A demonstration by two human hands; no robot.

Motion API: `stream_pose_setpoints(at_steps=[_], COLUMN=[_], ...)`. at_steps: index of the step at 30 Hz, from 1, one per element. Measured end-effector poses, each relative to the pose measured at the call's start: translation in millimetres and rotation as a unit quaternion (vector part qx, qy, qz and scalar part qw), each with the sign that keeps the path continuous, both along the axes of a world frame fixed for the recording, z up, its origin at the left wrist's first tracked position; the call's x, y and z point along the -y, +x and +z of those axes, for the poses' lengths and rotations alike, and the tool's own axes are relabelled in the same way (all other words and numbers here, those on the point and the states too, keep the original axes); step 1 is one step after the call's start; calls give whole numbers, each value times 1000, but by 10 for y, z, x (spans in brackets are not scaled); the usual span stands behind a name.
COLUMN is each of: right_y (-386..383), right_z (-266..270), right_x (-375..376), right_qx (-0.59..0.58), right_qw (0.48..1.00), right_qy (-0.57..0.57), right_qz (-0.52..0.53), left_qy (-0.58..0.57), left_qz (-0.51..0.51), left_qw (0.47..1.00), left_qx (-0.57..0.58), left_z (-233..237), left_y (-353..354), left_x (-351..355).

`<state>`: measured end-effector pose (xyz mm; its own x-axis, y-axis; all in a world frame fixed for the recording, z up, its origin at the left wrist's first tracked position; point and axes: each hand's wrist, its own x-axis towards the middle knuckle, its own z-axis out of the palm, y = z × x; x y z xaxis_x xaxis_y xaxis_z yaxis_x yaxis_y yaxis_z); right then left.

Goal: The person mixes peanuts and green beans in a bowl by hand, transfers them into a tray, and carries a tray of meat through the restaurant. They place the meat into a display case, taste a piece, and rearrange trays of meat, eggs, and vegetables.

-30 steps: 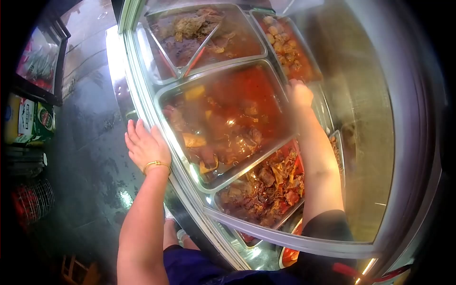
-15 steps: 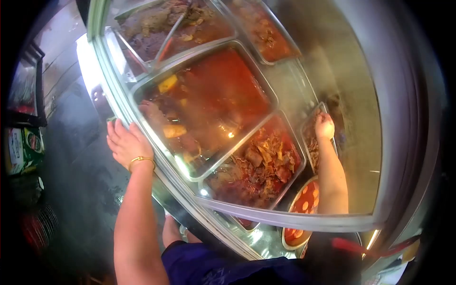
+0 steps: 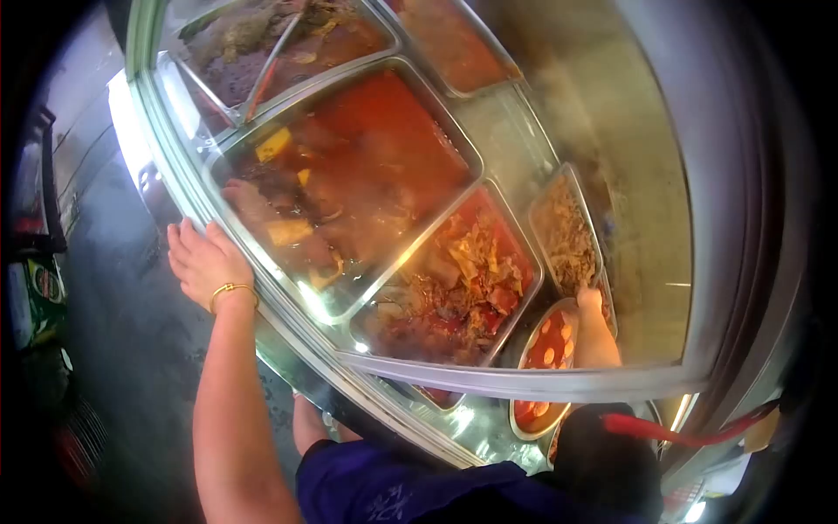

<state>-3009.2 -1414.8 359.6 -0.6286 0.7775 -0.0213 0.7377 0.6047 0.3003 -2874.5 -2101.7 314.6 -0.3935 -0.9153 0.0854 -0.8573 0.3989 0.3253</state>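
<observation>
My left hand (image 3: 209, 266), a gold bracelet at its wrist, lies with fingers stretched out against the outer metal rim (image 3: 262, 301) of a glass-fronted food case. Behind the glass, my right hand (image 3: 592, 301) is at the lower part of a narrow metal tray (image 3: 566, 231) of brown chopped meat. Its fingers look bunched together; anything in them is hidden. Just below that hand sits an oval pan (image 3: 528, 432) with red sauce and pale round pieces. Left of it stands a tray of chunky meat (image 3: 463, 284) in red oil.
A large tray of red broth (image 3: 367, 148) with yellow chunks fills the middle of the case. More trays of stewed food (image 3: 454, 44) stand farther back. A red strap-like piece (image 3: 690, 432) crosses the lower right. A green package (image 3: 39, 293) is at far left.
My right hand has drawn back toward me along the narrow tray, uncovering more chopped meat. The whole view has shifted slightly; my left hand stays on the rim.
</observation>
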Motion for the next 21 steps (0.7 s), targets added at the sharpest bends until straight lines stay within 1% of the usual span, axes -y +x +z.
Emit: stream_pose_setpoints(at_steps=[6,11,16,19,21], right_y=[114,284,643,610,543], right_z=[-65,-89,-29,-63,-31], right_x=[-217,-419,-754,-837,-854], right_qx=[-3,-23,-67,-98,-119], right_qw=[996,990,988,983,977], right_qy=[-89,-141,-118,-100,-95], right_qz=[-5,16,70,122,148], left_qy=[14,7,-2,-21,0], left_qz=[7,15,9,11,9], left_qw=[1000,1000,1000,999,1000], left_qx=[2,6,9,25,8], left_z=[31,46,-50,-120,-97], left_y=[-21,-4,-3,9,1], left_x=[-8,-30,0,23,21])
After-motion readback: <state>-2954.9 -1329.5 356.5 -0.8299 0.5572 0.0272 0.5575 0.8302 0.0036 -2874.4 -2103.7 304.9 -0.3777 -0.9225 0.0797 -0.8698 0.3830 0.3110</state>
